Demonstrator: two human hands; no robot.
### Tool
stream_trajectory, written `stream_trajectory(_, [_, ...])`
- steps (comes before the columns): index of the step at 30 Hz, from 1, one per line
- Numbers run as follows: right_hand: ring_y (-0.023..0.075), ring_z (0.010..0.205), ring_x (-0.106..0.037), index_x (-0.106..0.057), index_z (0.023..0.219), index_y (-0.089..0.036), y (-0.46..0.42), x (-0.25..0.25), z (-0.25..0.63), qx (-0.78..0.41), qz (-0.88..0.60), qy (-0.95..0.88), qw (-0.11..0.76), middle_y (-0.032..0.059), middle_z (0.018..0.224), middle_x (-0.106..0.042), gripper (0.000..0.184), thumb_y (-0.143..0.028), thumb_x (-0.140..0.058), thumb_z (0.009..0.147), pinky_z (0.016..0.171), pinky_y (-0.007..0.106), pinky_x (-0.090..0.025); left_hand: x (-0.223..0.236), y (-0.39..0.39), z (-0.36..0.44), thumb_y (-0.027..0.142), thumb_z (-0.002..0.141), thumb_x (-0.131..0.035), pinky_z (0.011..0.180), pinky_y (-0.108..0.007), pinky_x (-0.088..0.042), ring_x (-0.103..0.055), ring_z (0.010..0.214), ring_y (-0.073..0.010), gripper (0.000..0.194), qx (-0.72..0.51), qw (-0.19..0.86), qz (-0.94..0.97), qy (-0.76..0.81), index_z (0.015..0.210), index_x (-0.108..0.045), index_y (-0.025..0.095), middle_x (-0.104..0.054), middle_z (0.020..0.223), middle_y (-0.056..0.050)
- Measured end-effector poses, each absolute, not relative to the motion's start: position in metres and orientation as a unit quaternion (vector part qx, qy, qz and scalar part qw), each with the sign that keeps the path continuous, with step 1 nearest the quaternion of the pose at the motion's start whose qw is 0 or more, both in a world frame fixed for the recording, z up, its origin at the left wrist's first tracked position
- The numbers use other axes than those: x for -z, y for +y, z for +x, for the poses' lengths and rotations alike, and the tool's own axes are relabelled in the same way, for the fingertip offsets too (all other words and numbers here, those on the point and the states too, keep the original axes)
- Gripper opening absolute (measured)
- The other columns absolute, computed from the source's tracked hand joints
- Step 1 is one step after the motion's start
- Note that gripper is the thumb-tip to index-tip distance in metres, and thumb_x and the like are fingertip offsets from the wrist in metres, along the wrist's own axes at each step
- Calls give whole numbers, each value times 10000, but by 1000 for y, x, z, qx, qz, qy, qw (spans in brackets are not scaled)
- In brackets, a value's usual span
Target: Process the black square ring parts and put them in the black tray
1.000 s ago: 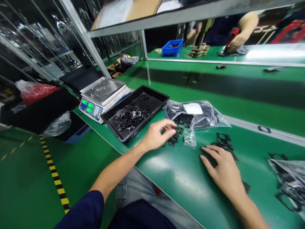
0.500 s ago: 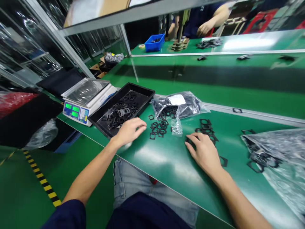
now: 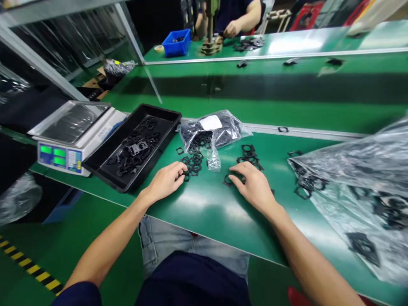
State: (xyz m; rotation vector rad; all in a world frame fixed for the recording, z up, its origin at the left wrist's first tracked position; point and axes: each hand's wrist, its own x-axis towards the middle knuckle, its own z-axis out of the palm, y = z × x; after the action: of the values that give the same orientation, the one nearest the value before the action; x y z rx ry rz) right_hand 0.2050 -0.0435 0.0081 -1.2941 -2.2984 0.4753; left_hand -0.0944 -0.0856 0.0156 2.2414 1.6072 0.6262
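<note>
My left hand is at the near left edge of a loose pile of flat black ring-shaped parts. Its fingers are curled, with a gap between thumb and forefinger and no part visible in it. My right hand rests low over the green table, thumb and fingers apart. A single black ring part lies at its thumb tip, partly covered. Just beyond that hand is a second small group of black square-edged rings. A clear bag of black parts with a white label lies behind both piles.
On the left stand a black tray of black parts and a scale with green displays. Plastic bags with more parts spread along the right. A metal rail crosses behind. Across the bench, a co-worker's hand is beside a tool stand.
The view has swung to the right, so the scene sits further left. My left hand has moved closer to the loose pile. My right hand remains near its group, with one ring showing by the thumb.
</note>
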Motion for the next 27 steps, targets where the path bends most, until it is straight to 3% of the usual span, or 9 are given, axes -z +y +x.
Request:
stream_trajectory(6, [245,937,-663,-713,972,-208,-51,-8,196,-137,-499,-847,122,90,962,-713,150,-199,-565,953,746,318,-504,-37,-84,-64,154,894,-590,708,-241,-501,-598,741,-120,98,-343,211,780,480,950,-661,192,-626,827,-3])
stream_trajectory(10, [228,890,-661,-702,976,-195,-53,-10,192,-151,-496,-844,141,81,933,-705,157,-192,-545,972,758,313,-497,-41,-63,-30,147,894,-600,707,-240,-497,-588,738,-118,79,-406,219,776,429,920,-666,182,-631,823,-7])
stream_trajectory(16, [226,936,-666,-699,996,-210,-54,-19,200,-227,-371,-892,124,68,987,-693,92,-209,-685,905,829,336,-535,-19,-35,1,199,927,-583,718,-264,-505,-592,743,-128,83,-505,199,730,416,916,-662,176,-651,851,-31])
stream_trajectory(19, [232,956,-665,-694,1005,-221,-54,-17,199,-228,-377,-887,136,75,1032,-677,116,-199,-695,891,824,350,-555,-5,-35,-3,230,943,-576,727,-280,-504,-591,739,-135,109,-512,174,728,422,935,-672,180,-665,858,-41])
stream_trajectory(22, [258,1024,-658,-671,1169,-237,-53,-15,198,-214,-384,-886,146,96,1134,-650,299,-226,-722,874,869,388,-571,3,-39,-9,243,949,-578,744,-288,-508,-592,739,-137,117,-500,175,735,424,942,-677,181,-674,870,-46])
stream_trajectory(27, [251,959,-669,-651,1084,-209,-51,-14,199,-202,-379,-894,127,105,1081,-672,189,-261,-700,909,801,355,-570,2,-41,-8,230,945,-579,760,-287,-518,-601,738,-132,113,-501,204,722,431,935,-679,178,-681,894,-50])
